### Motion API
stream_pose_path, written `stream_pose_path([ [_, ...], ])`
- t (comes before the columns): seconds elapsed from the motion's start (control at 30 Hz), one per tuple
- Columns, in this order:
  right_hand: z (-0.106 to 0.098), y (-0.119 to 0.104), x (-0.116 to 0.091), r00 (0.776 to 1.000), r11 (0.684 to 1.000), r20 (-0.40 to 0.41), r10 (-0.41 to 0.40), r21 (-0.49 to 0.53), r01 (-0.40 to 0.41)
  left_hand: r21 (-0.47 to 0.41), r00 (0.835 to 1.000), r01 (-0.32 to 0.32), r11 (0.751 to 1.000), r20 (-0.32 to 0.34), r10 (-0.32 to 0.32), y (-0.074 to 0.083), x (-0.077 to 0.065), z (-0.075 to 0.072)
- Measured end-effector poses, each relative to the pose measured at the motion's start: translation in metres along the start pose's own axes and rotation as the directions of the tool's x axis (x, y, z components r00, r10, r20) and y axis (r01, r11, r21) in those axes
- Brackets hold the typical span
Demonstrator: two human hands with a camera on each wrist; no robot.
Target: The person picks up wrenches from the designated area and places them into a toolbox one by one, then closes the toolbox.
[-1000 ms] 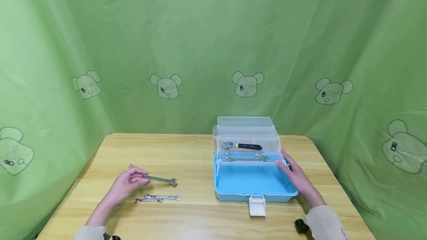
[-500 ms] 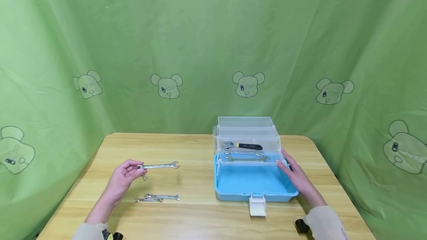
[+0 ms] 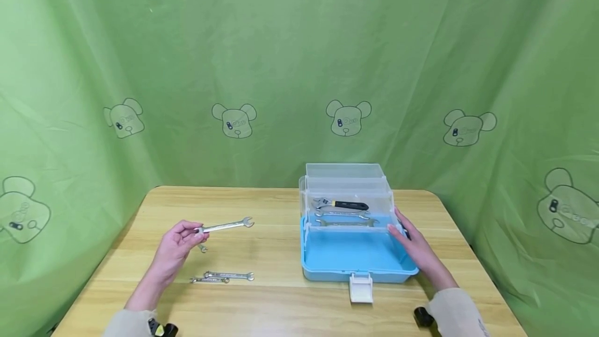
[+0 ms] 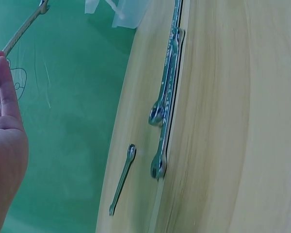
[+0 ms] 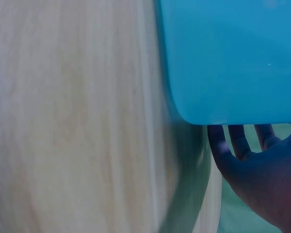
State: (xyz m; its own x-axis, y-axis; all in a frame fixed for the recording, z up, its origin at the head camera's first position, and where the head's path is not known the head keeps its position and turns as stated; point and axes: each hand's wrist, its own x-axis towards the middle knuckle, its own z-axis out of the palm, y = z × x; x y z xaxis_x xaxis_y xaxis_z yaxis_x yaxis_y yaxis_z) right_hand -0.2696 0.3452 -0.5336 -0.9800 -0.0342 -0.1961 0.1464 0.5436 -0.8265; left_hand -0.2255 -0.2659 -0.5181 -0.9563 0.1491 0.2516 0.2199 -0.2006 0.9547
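My left hand is raised over the table's left side and pinches a silver wrench by one end. The wrench's free open-jaw end points right and slightly up. Fingers hide the held end. My right hand holds the right side of a blue toolbox, thumb at the corner of its clear tray and fingers along the outside. In the right wrist view, fingertips meet the blue wall. Lying on the table are two overlapping wrenches and a small wrench, partly hidden by the left hand in the head view.
Clear tiered trays stand raised at the toolbox's back. An adjustable wrench with a black handle and two open-end wrenches show in the lower tray. A white latch hangs at the front. Green curtain surrounds the table.
My left hand has lifted the wrench off the table, and its free end has swung upward. The small wrench now shows below that hand. My right hand and the toolbox stay put.
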Motion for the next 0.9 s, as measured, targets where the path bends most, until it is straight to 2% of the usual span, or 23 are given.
stream_pose_path([
  [0.17,0.000,-0.001,-0.003,1.000,1.000,-0.001,0.015,0.001,-0.015,-0.007,1.000,0.023,1.000,-0.003,-0.023,-0.005,0.006,0.010],
  [0.4,0.001,-0.005,-0.002,1.000,1.000,0.010,0.020,0.005,-0.020,-0.039,0.999,0.028,0.999,0.034,-0.026,-0.011,0.018,0.028],
  [0.53,0.001,-0.004,-0.002,1.000,1.000,0.005,0.020,0.006,-0.020,-0.034,0.999,0.034,0.999,0.044,-0.032,-0.018,0.025,0.040],
  [0.73,0.001,-0.002,-0.002,1.000,1.000,0.001,0.013,0.003,-0.013,-0.016,0.995,0.076,0.997,0.059,-0.075,-0.027,0.035,0.059],
  [0.9,0.002,-0.002,-0.002,1.000,1.000,0.007,0.020,0.006,-0.020,-0.012,0.994,0.072,0.997,0.077,-0.071,-0.032,0.047,0.074],
])
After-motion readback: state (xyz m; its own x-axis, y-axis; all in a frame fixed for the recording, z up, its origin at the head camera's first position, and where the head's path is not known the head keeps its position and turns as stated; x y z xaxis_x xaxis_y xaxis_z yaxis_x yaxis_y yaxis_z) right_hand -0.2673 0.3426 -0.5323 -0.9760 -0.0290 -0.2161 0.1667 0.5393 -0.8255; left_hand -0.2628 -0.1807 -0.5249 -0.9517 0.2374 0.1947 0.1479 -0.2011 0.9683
